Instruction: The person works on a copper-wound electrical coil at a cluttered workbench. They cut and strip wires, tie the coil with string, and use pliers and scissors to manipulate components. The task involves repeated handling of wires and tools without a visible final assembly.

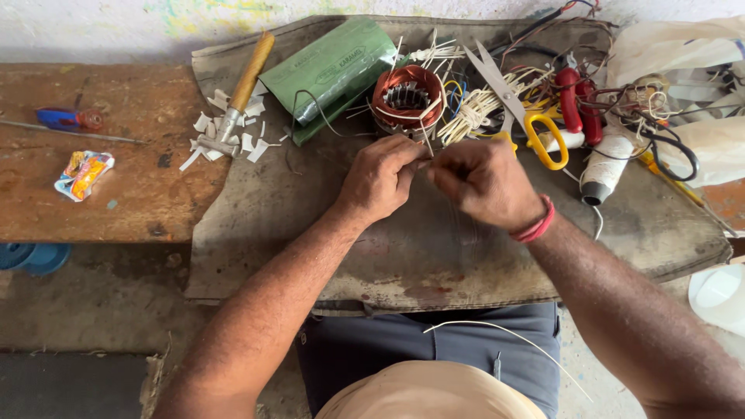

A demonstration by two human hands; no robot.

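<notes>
copper-wound stator (407, 98) (on cloth) beside left hand (379, 180), right hand (483, 182).

Your left hand (380, 180) and right hand (485, 182) meet on the mat (326, 225), just in front of the motor stator (408, 97). Right of the stator lie the scissors (516, 105), then the thread spool (605, 167); left of it lie the folded sheet (330, 70) and the hammer (240, 93). Far left, off the mat on the bench (140, 194), the screwdriver (70, 120) lies behind the wrapper (83, 174).
</notes>
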